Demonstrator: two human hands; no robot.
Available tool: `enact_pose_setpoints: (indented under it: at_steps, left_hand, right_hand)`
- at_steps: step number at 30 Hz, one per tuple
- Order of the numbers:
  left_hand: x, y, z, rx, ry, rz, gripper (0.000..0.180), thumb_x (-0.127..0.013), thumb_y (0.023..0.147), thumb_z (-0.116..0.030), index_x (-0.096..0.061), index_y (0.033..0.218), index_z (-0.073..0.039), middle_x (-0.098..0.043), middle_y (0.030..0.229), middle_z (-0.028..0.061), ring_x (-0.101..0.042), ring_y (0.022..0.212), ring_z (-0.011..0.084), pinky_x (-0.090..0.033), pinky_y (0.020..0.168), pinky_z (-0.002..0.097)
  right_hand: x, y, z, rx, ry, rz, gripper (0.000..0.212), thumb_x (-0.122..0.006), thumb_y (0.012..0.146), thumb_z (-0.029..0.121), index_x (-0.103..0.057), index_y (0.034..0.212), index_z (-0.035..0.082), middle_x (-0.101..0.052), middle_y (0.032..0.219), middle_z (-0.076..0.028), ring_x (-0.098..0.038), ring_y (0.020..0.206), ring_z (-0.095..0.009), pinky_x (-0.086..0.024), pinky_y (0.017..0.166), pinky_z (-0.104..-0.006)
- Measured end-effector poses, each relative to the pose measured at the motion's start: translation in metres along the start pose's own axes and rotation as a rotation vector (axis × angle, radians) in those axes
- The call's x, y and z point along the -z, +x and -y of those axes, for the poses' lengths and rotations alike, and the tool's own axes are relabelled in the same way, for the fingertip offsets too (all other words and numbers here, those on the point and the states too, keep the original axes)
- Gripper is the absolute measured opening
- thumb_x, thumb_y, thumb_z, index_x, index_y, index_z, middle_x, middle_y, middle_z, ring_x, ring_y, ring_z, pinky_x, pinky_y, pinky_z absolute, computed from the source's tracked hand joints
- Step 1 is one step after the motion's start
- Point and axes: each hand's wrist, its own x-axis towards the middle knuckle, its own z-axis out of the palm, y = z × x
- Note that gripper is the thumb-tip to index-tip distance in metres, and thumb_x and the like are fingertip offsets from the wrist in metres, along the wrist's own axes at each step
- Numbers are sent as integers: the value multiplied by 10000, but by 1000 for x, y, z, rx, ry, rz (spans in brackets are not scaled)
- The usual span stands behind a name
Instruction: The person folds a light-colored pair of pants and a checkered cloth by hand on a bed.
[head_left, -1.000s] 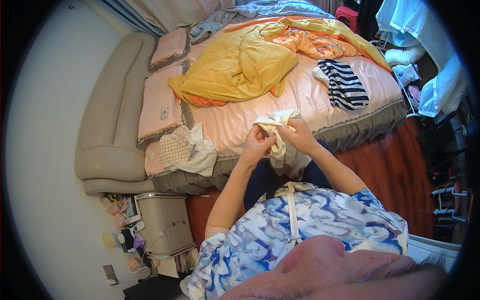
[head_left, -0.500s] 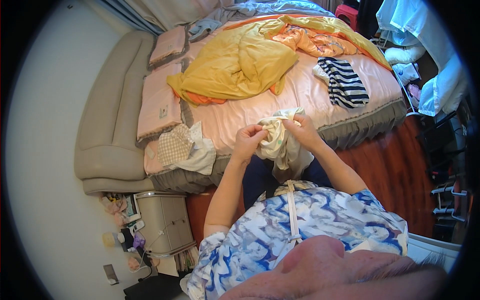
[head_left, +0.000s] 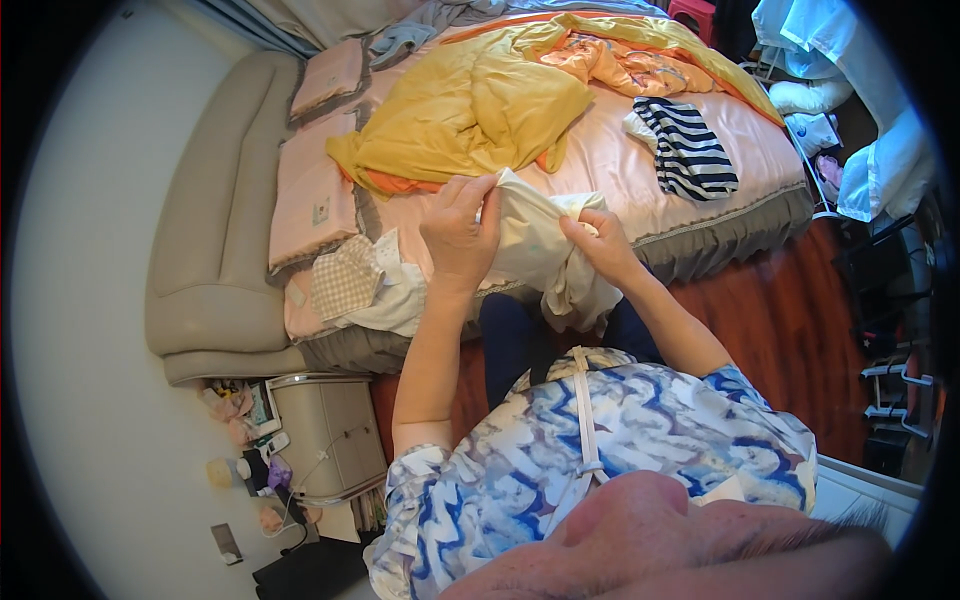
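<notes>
The cream cloth [head_left: 532, 245] is held up between the two hands, in front of the person's torso and at the near side of the bed [head_left: 655, 218]. Its upper edge is drawn out between the grips; the lower portion hangs in loose folds above the dark trousers [head_left: 508, 335]. The left hand [head_left: 462, 232] holds the upper left corner of the cloth, fingers bent and raised. The right hand [head_left: 600, 245] holds a bunched part of the edge at the right, thumb laid over the fabric.

The bed carries a pink satin sheet with a grey ruffled skirt [head_left: 715, 243]. To the left of the hands, a beige checked cloth [head_left: 345, 282] lies partly over a white cloth [head_left: 400, 305] near the bed's edge. Beyond the hands, a yellow quilt [head_left: 470, 110] lies heaped, orange showing at its border. To its right is a black-and-white striped garment [head_left: 695, 155], with a pale piece at its left side.

Two pink pillows [head_left: 315, 195] lie beside the padded beige headboard [head_left: 215, 210]. A nightstand [head_left: 325, 440] stands at lower left, and reddish wooden floor [head_left: 790, 340] shows at right.
</notes>
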Motion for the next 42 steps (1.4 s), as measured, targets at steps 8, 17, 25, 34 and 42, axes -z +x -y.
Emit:
enact_pose_setpoints:
  at_steps: [8, 17, 25, 34, 42]
  left_hand:
    - [3, 1, -9, 337, -358, 454, 82, -545, 896, -98, -535, 952, -40, -576, 722, 158, -573, 624, 304, -448, 580, 358]
    - [-2, -15, 21, 468, -552, 156, 97, -557, 915, -96, -601, 921, -11, -648, 773, 84, -618, 666, 136, -479, 614, 265]
    - [-18, -71, 8, 447, -373, 426, 224, -621, 891, -186, -618, 795, 16, -614, 709, 37, -559, 626, 92, -455, 567, 261]
    - [-18, -81, 12, 480, -159, 811, 287, -622, 880, -261, -643, 821, 19, -538, 598, 85, -506, 565, 137, -419, 554, 328]
    - [-23, -64, -3, 82, -200, 3, 133, -607, 861, -42, -637, 978, 12, -658, 891, 151, -623, 807, 311, -475, 727, 372]
  right_hand:
    - [13, 0, -7, 81, -112, 31, 254, -564, 901, 200, -670, 931, -28, -641, 794, 13, -550, 753, -58, -452, 678, -248]
    - [20, -2, -12, 10, -26, -11, 264, -559, 917, 186, -656, 985, -50, -668, 872, -32, -596, 785, -77, -477, 699, -231]
    - [15, -8, -10, -83, 199, 25, 259, -567, 928, 188, -650, 1033, -34, -676, 922, -44, -626, 794, -88, -504, 706, -227]
    - [13, -11, -16, -72, 108, 2, 260, -567, 928, 202, -658, 1018, -24, -658, 894, -10, -591, 778, -60, -474, 698, -213]
    - [7, -12, -6, -18, 1, 21, 262, -567, 926, 209, -659, 1007, -22, -645, 882, 13, -557, 767, -41, -448, 688, -203]
